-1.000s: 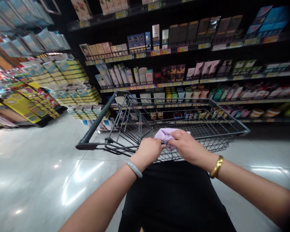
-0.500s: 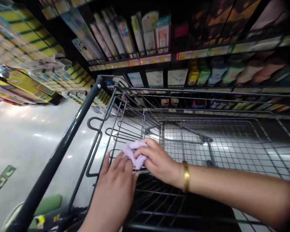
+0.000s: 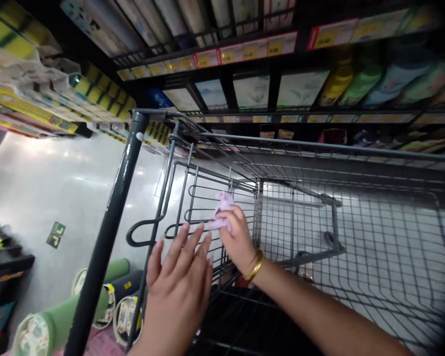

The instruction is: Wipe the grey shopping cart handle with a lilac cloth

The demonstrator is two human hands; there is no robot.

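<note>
A crumpled lilac cloth (image 3: 224,201) is bunched in the fingers of my right hand (image 3: 238,240), which wears a gold bracelet at the wrist. The cloth lies against the wire bars at the handle end of a grey metal shopping cart (image 3: 213,135). My left hand (image 3: 181,274) is just left of it, palm down, fingers stretched and spread over the cart's wire frame. Nothing shows in that hand; whether its fingertips touch the bars I cannot tell. The cart's thick dark handle bar (image 3: 109,217) slants down to the left of both hands.
Store shelves (image 3: 226,54) with price tags, bottles (image 3: 337,81) and packets run behind the cart. Yellow sponge packs (image 3: 104,94) hang at the left. Green cylindrical containers (image 3: 59,316) stand on the floor below the handle. A dark display stand (image 3: 7,277) is at the lower left.
My right hand has moved the cloth slightly up and away from my left hand. The left hand's fingers now spread free of the cloth. The camera view has shifted closer to the shelves.
</note>
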